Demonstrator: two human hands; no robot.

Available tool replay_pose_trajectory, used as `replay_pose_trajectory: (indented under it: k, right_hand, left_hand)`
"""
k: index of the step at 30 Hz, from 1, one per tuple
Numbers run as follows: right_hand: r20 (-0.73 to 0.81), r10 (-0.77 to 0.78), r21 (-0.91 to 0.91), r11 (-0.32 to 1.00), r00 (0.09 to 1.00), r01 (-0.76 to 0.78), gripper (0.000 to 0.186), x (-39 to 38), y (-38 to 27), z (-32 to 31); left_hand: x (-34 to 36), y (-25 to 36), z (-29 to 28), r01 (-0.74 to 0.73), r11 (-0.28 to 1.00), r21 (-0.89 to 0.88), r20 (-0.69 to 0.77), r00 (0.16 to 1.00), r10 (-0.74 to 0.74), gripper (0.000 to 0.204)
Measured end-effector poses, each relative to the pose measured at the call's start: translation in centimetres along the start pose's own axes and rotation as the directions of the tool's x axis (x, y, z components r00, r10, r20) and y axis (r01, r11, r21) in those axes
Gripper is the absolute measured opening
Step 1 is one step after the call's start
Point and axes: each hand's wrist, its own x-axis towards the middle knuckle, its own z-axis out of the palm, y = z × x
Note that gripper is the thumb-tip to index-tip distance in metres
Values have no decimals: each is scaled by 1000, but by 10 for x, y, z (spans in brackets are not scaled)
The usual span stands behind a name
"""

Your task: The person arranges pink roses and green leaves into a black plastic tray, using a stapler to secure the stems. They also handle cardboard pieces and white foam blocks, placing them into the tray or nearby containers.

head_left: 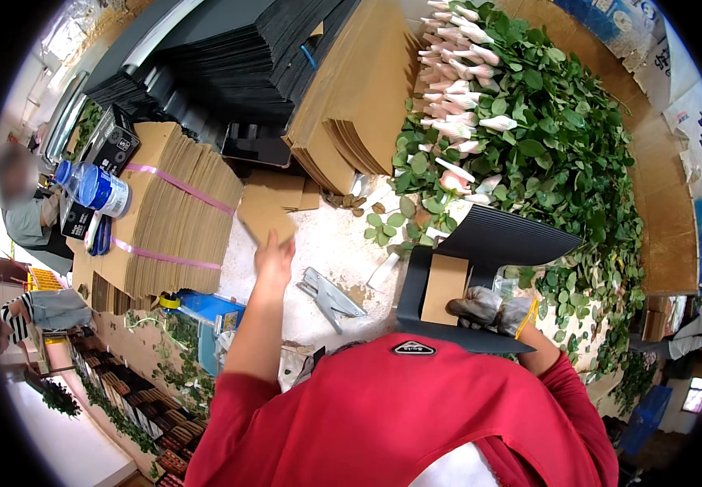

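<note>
Littering the white tabletop (326,239), leaves (602,260) border black cardboard (501,235).

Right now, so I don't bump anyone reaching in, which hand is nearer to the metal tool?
Left: the left hand is close, left of the metal tool; the right hand is farther off, to its right.

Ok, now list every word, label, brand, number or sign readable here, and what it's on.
I won't copy wording out; print stands on:
Triangular badge on the red top: light lettering, small.
Black box: white print, finest too small.
Blue-and-white bottle label: too small to read.
White-and-blue wall sheeting: large dark characters.
</note>
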Motion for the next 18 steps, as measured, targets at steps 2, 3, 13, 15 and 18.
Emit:
replay_pose_trajectory:
  k: [2, 3, 13, 15, 18]
  right_hand:
    - [-15, -20, -46, 999, 1000, 19, 40, -5, -8, 1]
    - [-22, -13, -40, 999, 1000, 12, 41, -11, -12, 5]
    - [-10, -13, -30, 999, 1000, 13, 41, -2, -3, -2]
    - [-15, 6, -98, 995, 1000, -7, 41, -9, -15, -3]
    - [-21, -110, 71, 991, 994, 112, 42, 4, 11, -2]
  left_hand:
    - [30, 11, 29, 113, 989, -96, -34, 993, -117, 43]
    - [36, 18, 45, 250, 966, -57, -62, 965, -254, 47]
    - [-23, -57, 166, -733, -358, 578, 814, 543, 204, 17]
    - [1, -77, 175, -595, -623, 507, 846, 481, 230, 14]
    - [-41, -60, 189, -807, -360, 468, 877, 374, 302, 13]
